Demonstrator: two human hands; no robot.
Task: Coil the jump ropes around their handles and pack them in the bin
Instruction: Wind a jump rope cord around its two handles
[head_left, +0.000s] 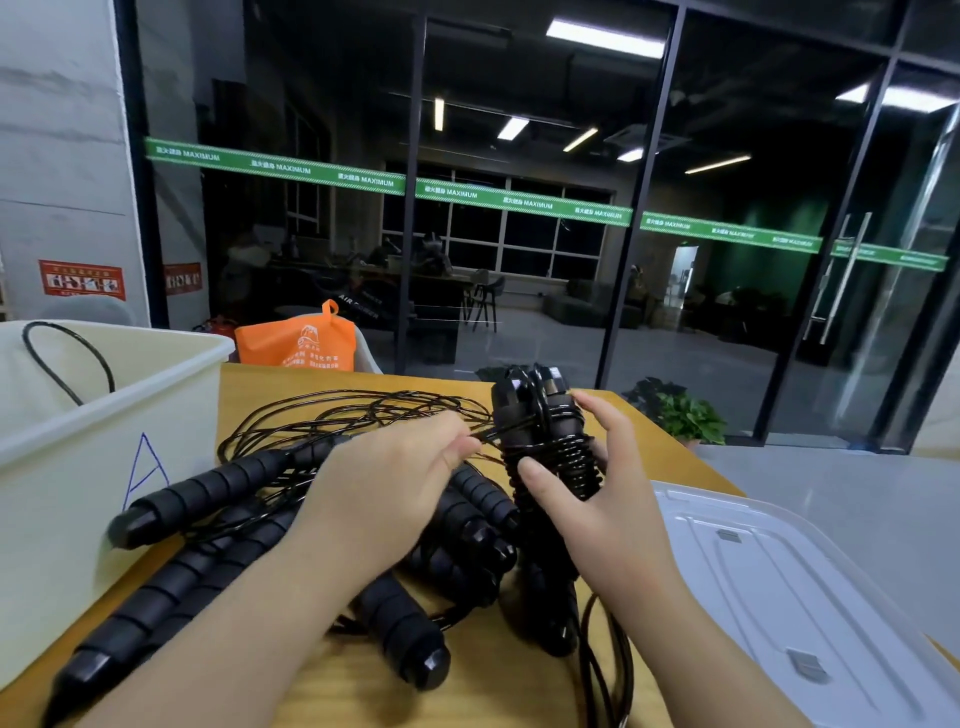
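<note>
Jump-rope handles (545, 447), two held side by side and upright, stand between the person's hands above the wooden table (467, 691). Black cord is wound round their middle in tight turns. The right hand (597, 499) holds this pair: its thumb presses on the coils at the front, its fingers curl round the far side, and one finger stretches up along the upper part of the handles. The left hand (384, 488), just left of the pair, pinches the cord (483, 434) between thumb and fingertips where it leaves the coils; the strand runs straight from the pinch to the handles.

Left of the pair and below the left hand lies a heap of loose jump ropes (208, 525), with ribbed black foam grips pointing several ways and thin cord looped behind them. More cord hangs below the pair, near the table's front edge. Farther left of the pair stands the cream bin (104, 467), marked with a blue letter A, a loop of cord rising above its rim. Right of the pair lies a clear plastic lid (810, 597). Beyond the pair, past the table's back edge, sit an orange bag (296, 343) and a green plant (685, 415).
</note>
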